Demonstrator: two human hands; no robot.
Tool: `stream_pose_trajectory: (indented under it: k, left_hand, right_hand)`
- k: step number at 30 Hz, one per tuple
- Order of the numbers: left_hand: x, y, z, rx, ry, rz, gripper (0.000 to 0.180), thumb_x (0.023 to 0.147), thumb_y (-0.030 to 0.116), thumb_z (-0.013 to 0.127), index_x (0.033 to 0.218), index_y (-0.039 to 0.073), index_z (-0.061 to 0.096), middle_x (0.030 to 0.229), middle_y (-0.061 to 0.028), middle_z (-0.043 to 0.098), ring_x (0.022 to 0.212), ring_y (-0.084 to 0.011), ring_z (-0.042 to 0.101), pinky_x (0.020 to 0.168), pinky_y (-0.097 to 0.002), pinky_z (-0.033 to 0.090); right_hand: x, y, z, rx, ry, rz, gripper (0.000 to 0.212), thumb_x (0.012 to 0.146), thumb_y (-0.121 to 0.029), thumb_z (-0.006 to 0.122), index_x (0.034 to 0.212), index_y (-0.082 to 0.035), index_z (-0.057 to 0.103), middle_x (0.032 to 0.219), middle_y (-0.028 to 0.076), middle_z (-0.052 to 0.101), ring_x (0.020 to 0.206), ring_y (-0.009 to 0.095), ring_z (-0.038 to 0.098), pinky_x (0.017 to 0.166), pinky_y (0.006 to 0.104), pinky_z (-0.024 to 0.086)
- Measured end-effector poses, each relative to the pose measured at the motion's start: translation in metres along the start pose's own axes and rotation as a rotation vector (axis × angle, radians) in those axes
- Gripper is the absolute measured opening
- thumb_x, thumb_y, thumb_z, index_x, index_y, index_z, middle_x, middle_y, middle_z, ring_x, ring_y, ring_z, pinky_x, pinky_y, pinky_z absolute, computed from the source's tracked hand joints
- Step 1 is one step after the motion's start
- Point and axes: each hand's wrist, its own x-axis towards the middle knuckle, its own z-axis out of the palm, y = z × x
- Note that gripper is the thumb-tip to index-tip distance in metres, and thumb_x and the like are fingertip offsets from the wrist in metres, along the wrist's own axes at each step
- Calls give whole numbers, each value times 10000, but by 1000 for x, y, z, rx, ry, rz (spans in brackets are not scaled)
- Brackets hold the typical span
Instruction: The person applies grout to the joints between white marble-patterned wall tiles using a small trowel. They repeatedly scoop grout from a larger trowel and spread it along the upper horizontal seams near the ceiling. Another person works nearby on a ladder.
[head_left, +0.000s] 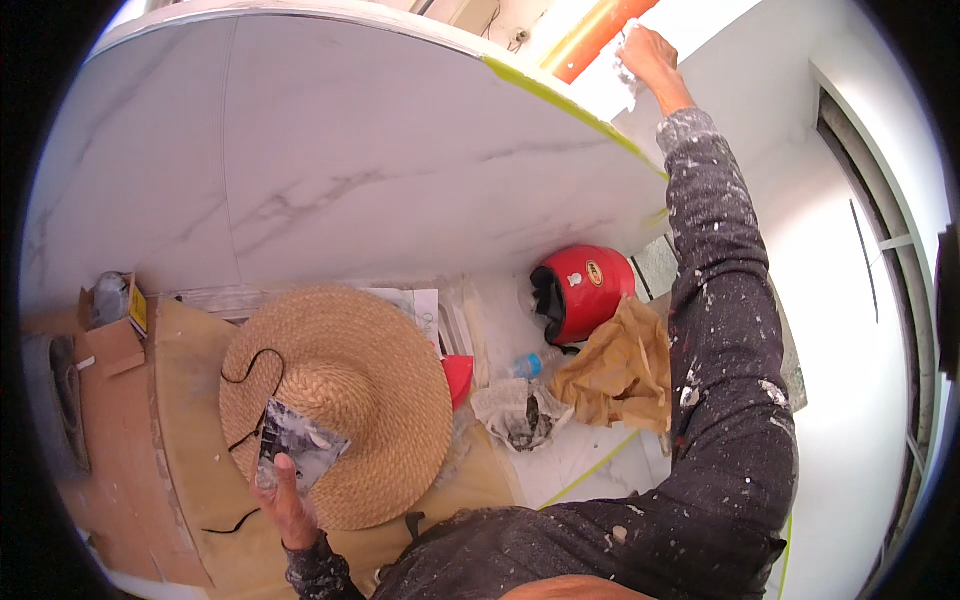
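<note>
Low at the left, my left hand (288,505) grips a flat rectangular plate (300,445), grey and shiny with white smears on it. Its thumb lies on the plate's near edge. Behind and below the plate is a wide woven straw hat (390,400) with a dark cord. My right hand (652,62) is raised high at the end of a stretched arm, its fingers closed, beside an orange pipe (600,35). White material shows at the fingers, but what they hold cannot be made out. The dark sleeve is spattered with white.
A marble-patterned panel (400,150) curves across the front, with yellow-green tape (570,105) on its edge. Below it are a red helmet (590,295), crumpled brown paper (620,370), a plastic bottle (530,364) and a white bag (520,412). An open cardboard box (115,345) stands left.
</note>
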Motion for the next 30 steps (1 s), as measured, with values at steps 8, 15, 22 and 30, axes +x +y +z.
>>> stream_pose_trajectory:
  k: [8, 15, 22, 30]
  left_hand:
    - [1, 2, 0, 33, -33, -3, 367, 941, 215, 613, 1198, -40, 552, 1159, -97, 598, 1036, -182, 570, 911, -320, 445]
    - [3, -3, -4, 16, -6, 0, 341, 946, 213, 606, 1184, -24, 548, 1132, -90, 600, 1020, -182, 575, 899, -321, 450]
    - [-1, -15, -6, 7, 83, 63, 347, 943, 212, 607, 1186, -28, 545, 1130, -88, 600, 1019, -183, 574, 878, -325, 463]
    - [-6, -6, 4, 16, 61, 26, 378, 939, 211, 615, 1200, -52, 540, 1163, -104, 593, 1025, -187, 575, 881, -321, 463]
  right_hand:
    - [-27, 6, 13, 24, -188, 94, 389, 737, -240, 648, 1067, -35, 665, 1048, 176, 691, 1001, 326, 659, 868, 432, 500]
    - [-44, 47, -26, 40, -76, 187, 392, 745, -308, 654, 1045, -56, 674, 994, 146, 704, 962, 304, 666, 822, 424, 513]
    - [-59, 11, 0, 57, -194, 18, 387, 729, -263, 656, 1026, -15, 660, 1004, 200, 686, 967, 342, 656, 828, 441, 512]
    - [-52, 22, -19, 91, -130, 16, 366, 742, -272, 655, 1023, -39, 669, 987, 191, 693, 964, 332, 662, 812, 444, 514]
